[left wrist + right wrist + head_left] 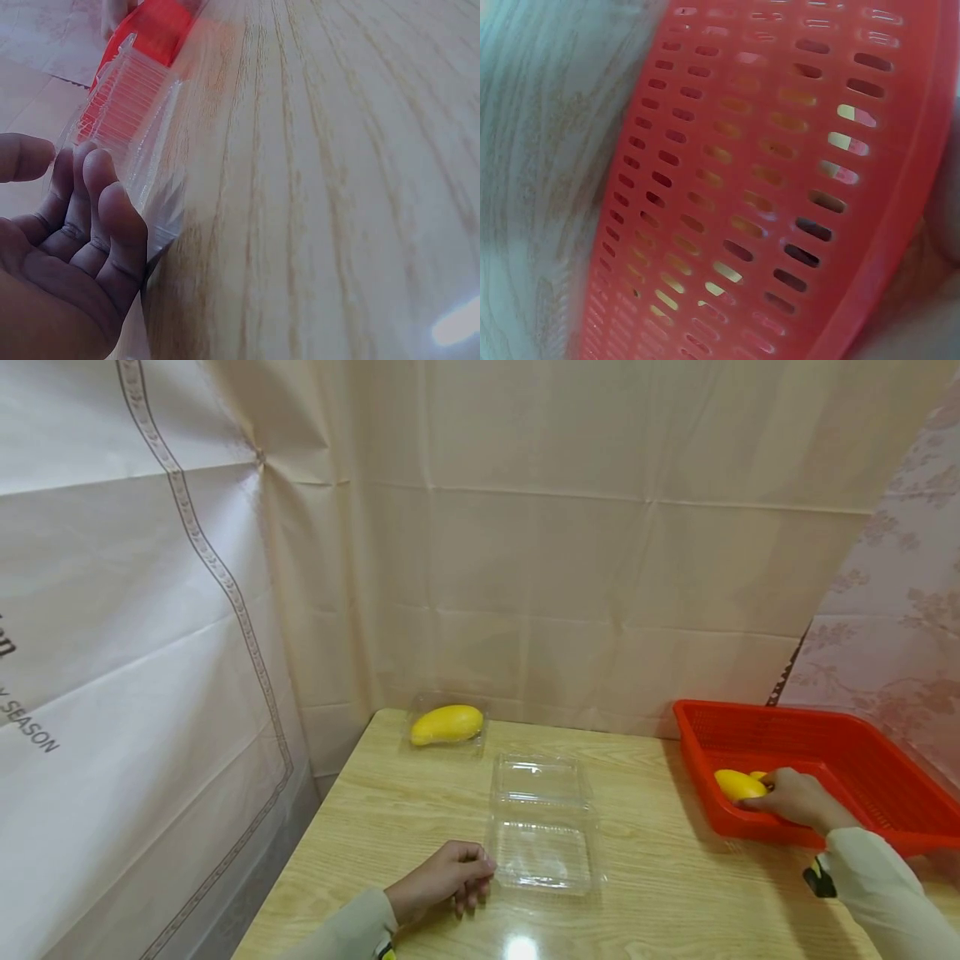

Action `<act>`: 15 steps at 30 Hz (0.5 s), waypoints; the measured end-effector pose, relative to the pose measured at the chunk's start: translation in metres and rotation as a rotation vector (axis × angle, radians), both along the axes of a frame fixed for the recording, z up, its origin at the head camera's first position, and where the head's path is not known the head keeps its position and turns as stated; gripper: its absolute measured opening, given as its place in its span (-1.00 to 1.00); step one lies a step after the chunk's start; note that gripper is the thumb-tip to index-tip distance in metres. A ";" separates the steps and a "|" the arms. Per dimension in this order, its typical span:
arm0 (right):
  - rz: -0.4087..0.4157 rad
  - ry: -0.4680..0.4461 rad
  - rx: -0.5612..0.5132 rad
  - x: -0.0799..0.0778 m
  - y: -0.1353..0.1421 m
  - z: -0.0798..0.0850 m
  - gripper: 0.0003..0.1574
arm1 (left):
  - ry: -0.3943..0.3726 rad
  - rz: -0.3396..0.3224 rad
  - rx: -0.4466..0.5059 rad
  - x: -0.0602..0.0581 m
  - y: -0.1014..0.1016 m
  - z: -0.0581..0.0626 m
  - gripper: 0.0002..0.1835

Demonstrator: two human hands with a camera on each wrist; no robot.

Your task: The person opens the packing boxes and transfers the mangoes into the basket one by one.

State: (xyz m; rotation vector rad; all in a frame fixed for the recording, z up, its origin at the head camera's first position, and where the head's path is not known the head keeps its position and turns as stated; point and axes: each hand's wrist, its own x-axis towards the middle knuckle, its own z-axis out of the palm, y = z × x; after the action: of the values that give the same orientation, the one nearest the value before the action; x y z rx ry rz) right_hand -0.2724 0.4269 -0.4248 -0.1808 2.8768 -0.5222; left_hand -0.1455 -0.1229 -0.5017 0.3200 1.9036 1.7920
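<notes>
At the front of the table, my left hand point(447, 878) pinches the left edge of an opened clear plastic clamshell box point(543, 856), which lies flat with its lid folded back. The left wrist view shows thumb and fingertips at the box's thin edge point(124, 97). Over to the right, my right hand point(801, 797) reaches into a red plastic basket point(772, 708) and grips a yellow mango point(737, 785) near its left wall. Another yellow piece point(758, 774) peeks out behind it. In the right wrist view the basket's slotted wall point(780, 217) hides most of the hand.
A second clear box at the back left holds a yellow mango point(447, 725). Pale hanging sheets point(525, 568) stand close behind and to the left of the wooden table point(645, 877). The basket takes up the table's right side.
</notes>
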 end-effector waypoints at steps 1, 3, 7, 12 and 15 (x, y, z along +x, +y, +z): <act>0.006 0.004 0.003 0.000 0.000 0.000 0.11 | 0.000 -0.001 0.000 0.000 0.000 0.000 -0.66; 0.015 0.008 0.004 0.000 0.000 0.001 0.07 | 0.001 -0.001 0.001 0.000 0.000 0.000 -0.66; 0.046 0.028 0.012 0.000 0.000 0.003 -0.05 | 0.002 -0.003 0.003 0.000 0.000 0.001 -0.67; 0.038 0.028 -0.010 0.000 0.000 0.005 -0.08 | -0.003 -0.005 0.002 0.000 0.000 0.000 -0.67; 0.016 0.026 -0.038 0.001 0.000 0.007 -0.07 | -0.003 -0.006 0.003 0.000 0.000 0.000 -0.67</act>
State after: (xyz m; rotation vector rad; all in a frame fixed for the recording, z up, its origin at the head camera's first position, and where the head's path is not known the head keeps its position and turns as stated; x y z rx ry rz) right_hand -0.2713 0.4269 -0.4176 -0.2178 2.8897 -0.5761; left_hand -0.1452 -0.1232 -0.5019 0.3230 1.8958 1.7913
